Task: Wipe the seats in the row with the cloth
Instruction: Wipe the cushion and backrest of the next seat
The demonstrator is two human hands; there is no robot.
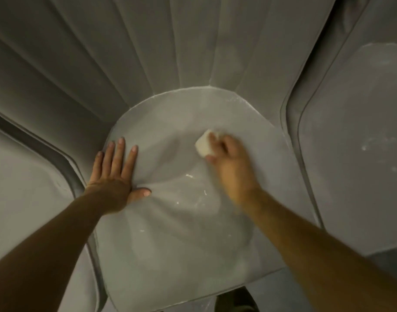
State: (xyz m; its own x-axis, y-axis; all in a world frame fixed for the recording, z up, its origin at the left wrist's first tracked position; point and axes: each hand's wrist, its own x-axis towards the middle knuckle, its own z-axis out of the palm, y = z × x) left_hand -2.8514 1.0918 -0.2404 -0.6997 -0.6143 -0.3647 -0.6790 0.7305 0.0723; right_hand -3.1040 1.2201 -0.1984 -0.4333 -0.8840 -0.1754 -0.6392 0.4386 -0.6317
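Observation:
A grey padded seat cushion [184, 239] fills the middle of the head view, dusty and marked with small white specks. My right hand [229, 158] grips a small wadded white cloth [204, 144] and holds it against the cushion's far right part; the hand is blurred. My left hand [115, 174] lies flat on the cushion's left edge with fingers straight and spread, thumb out to the right. The fabric creases around that hand.
A ribbed grey backrest [148, 48] rises behind the cushion. Neighbouring seats [359, 143] of the same grey sit at the right and at the left [19, 181], separated by dark seams. A dark gap shows below the cushion's front edge.

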